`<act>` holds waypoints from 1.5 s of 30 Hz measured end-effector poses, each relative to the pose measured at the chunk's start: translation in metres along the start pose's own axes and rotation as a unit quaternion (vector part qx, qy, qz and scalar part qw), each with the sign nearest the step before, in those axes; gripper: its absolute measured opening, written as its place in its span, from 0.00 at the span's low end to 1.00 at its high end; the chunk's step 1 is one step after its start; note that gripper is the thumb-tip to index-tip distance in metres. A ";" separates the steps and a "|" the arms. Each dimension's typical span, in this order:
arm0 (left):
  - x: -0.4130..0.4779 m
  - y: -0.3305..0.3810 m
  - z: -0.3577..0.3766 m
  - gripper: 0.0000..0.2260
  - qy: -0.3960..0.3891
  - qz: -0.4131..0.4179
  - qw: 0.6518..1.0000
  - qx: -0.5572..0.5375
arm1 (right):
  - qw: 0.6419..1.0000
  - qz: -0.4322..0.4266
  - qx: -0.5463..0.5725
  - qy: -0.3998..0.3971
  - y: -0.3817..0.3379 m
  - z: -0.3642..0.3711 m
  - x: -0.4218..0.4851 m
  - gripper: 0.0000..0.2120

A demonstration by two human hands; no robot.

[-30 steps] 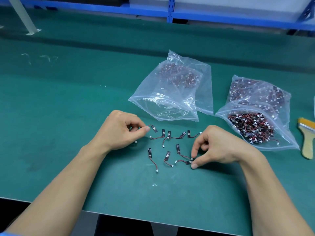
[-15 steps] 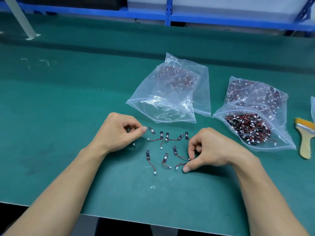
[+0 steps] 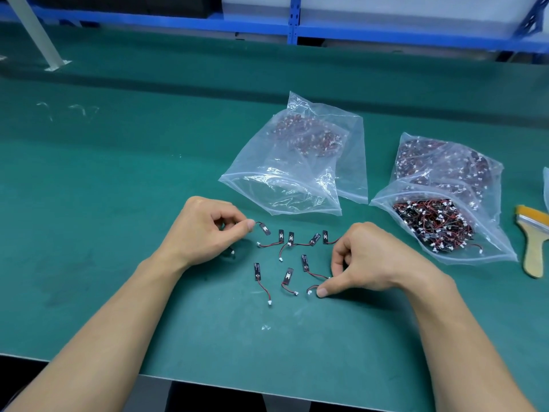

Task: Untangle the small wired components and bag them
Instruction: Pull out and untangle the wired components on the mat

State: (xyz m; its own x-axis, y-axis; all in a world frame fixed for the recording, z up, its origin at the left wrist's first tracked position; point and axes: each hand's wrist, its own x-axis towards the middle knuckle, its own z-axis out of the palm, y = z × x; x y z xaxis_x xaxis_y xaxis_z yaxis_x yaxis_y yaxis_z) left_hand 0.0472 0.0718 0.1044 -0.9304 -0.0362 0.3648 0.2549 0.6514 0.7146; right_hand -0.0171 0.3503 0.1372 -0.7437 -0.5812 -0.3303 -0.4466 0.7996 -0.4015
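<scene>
Several small wired components (image 3: 288,275), each a black strip with a red-black lead and white plug, lie spread on the green mat (image 3: 118,203) between my hands. My left hand (image 3: 205,230) has curled fingers and pinches the wire end of the leftmost component (image 3: 263,228). My right hand (image 3: 365,260) is curled too, its thumb and fingertips pinching the lead of a component (image 3: 312,289) at the mat. A clear bag (image 3: 297,173), mouth open toward me, holds some components at its far end. A second clear bag (image 3: 445,215) at the right holds a dense tangle.
A yellow-handled brush (image 3: 534,242) lies at the right edge beside the full bag. A blue shelf frame (image 3: 292,25) runs along the far side. A white post foot (image 3: 56,65) stands far left. The mat's front edge (image 3: 237,385) is close below my forearms.
My right hand has drawn slightly left along the mat with the component it pinches. My left hand has stayed in place on its wire.
</scene>
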 end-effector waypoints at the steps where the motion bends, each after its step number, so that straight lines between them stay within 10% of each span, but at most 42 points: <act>1: 0.000 0.000 0.000 0.09 0.001 -0.001 1.000 0.000 | 1.000 -0.002 0.004 -0.005 0.001 -0.001 -0.001 0.21; 14: 0.003 -0.009 0.001 0.10 0.069 -0.077 0.994 -0.019 | 0.992 -0.061 0.103 0.032 0.028 -0.013 -0.005 0.19; 23: 0.007 -0.017 -0.001 0.12 0.094 -0.156 0.983 -0.008 | 0.913 -0.030 0.296 0.281 0.034 0.004 0.021 0.19; 39: -0.004 0.006 -0.005 0.16 -0.154 -0.118 0.965 -0.175 | 0.907 0.015 0.306 0.287 0.040 0.008 0.028 0.15; 45: -0.003 0.001 -0.006 0.14 -0.054 -0.100 0.987 -0.115 | 0.900 0.016 0.318 0.298 0.040 0.008 0.029 0.16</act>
State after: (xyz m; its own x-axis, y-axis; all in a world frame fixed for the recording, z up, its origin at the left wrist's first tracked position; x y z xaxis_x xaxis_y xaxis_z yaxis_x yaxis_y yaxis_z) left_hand 0.0519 0.0676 0.1076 -0.9876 -0.0582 0.1456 0.1044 0.4488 0.8875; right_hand -0.0529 0.3637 0.1050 -0.9704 -0.2233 0.0915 -0.1869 0.4558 -0.8702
